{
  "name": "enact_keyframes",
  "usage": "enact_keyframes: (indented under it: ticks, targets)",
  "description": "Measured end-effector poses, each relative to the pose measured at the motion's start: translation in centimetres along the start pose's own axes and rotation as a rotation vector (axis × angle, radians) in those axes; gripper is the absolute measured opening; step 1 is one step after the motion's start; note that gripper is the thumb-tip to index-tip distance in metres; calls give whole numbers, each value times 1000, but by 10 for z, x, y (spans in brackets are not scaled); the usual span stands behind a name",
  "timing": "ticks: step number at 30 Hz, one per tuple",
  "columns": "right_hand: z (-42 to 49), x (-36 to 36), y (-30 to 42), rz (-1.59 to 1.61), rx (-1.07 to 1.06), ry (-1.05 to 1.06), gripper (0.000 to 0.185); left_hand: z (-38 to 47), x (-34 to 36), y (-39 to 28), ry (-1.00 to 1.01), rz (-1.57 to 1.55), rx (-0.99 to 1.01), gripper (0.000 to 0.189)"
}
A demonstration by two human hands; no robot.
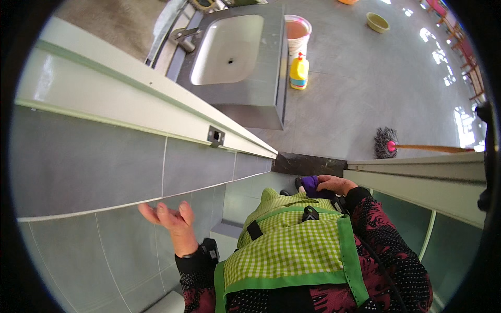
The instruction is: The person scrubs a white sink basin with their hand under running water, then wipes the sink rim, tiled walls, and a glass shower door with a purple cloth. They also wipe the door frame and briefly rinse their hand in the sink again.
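My left hand is raised with its fingers apart and nothing in it. Its fingertips are at the edge of the grey tiled wall; whether they touch it I cannot tell. Low at my right side, my right hand grips a bunched purple cloth. That cloth hangs just beyond the green checked apron I wear and partly covers my shoe.
A dark threshold lies between two pale door jambs; the left one has a metal strike plate. Beyond are a sink, a bucket, a yellow bottle, a basin and a mop.
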State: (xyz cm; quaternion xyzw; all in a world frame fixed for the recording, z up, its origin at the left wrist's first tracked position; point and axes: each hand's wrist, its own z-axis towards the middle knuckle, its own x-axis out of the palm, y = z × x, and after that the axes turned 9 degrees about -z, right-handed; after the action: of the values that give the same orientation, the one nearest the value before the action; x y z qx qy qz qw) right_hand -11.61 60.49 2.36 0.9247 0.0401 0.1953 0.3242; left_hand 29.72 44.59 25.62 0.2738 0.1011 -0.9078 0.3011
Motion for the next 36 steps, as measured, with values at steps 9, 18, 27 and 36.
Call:
enact_keyframes:
  ticks: [9, 18, 27, 36]
  targets:
    - [-58, 35, 18, -525, -327, -138, 31, -103, 97, -91, 1221, -1073, -830, 84]
    - [-87, 91, 57, -499, -776, -358, 24, -85, 176, -167, 1167, -2019, -1097, 57]
    - [-114, 34, -18, -85, -487, -44, 48, 31, 128, -118, 545, -564, -307, 33]
    - [-126, -13, -124, -230, -202, -316, 42, -47, 177, -80, 1101, 438, 70, 16]
